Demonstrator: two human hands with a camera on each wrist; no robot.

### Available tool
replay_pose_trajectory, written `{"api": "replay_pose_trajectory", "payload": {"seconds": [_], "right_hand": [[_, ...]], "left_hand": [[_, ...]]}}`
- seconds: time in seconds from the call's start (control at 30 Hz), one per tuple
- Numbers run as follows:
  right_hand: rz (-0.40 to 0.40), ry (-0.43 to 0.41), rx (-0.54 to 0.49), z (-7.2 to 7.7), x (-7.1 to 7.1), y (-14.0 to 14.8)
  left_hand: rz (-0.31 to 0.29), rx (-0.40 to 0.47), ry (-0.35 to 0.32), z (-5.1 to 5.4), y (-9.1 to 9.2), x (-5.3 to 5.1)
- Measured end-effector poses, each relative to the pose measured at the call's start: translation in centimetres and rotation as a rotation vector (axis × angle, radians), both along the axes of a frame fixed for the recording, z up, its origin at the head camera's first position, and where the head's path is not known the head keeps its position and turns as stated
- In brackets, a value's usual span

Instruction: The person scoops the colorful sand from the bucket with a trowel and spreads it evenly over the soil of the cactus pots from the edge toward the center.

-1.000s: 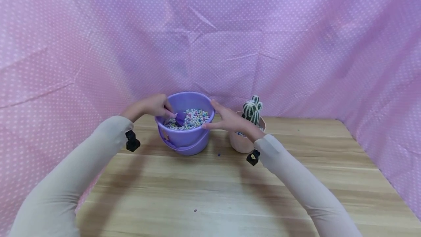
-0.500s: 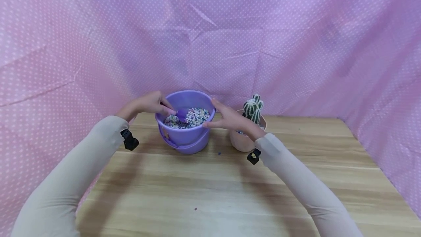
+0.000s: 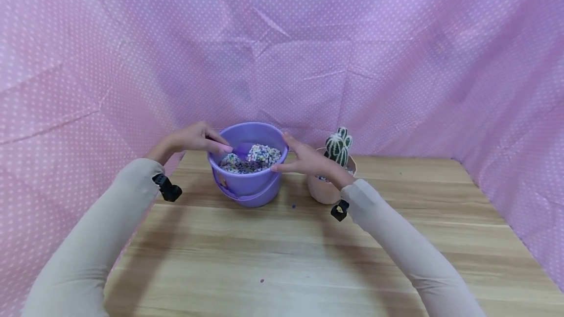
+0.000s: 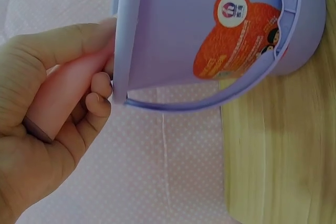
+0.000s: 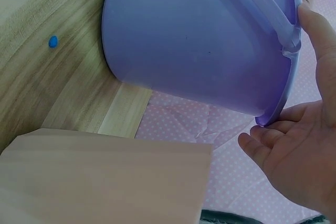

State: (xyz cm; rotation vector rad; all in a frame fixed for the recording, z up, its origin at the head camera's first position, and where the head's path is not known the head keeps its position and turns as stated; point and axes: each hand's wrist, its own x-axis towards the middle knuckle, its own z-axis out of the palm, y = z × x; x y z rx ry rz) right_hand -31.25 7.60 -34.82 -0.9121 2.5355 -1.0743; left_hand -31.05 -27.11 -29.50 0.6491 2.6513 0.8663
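Observation:
In the head view my left hand (image 3: 196,137) is over the left rim of a purple bucket (image 3: 248,191). It grips a toy shovel; the left wrist view shows its pink handle (image 4: 65,90) inside the curled fingers. The shovel's purple blade (image 3: 241,149) is inside the bucket and carries a heap of small multicoloured pebbles (image 3: 264,153). More loose pebbles (image 3: 235,164) lie around it. My right hand (image 3: 306,156) rests on the bucket's right rim, thumb and fingers spread; in the right wrist view its fingertips touch the rim (image 5: 270,119).
Close to the bucket's right stands a pale pink pot (image 3: 323,192) with a striped green cactus (image 3: 337,149), partly behind my right wrist. A blue pebble (image 5: 53,41) and a reddish one (image 3: 262,281) lie on the wooden table (image 3: 246,238). Pink dotted cloth (image 3: 282,77) hangs behind.
My left hand has moved left and slightly up, tilting the shovel. Its blade has come up under a mound of pebbles. The right hand and bucket have stayed put.

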Motion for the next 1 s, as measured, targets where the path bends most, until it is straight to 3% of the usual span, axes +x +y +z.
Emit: {"api": "replay_pose_trajectory", "payload": {"seconds": [0.53, 1.0], "right_hand": [[-0.009, 0.002, 0.014, 0.1, 0.1, -0.1], [-0.021, 0.005, 0.025, -0.2, -0.1, -0.1]], "left_hand": [[0.019, 0.112, -0.020, -0.4, -0.8, 0.0], [0.067, 0.141, 0.015, 1.2, -0.9, 0.9]]}}
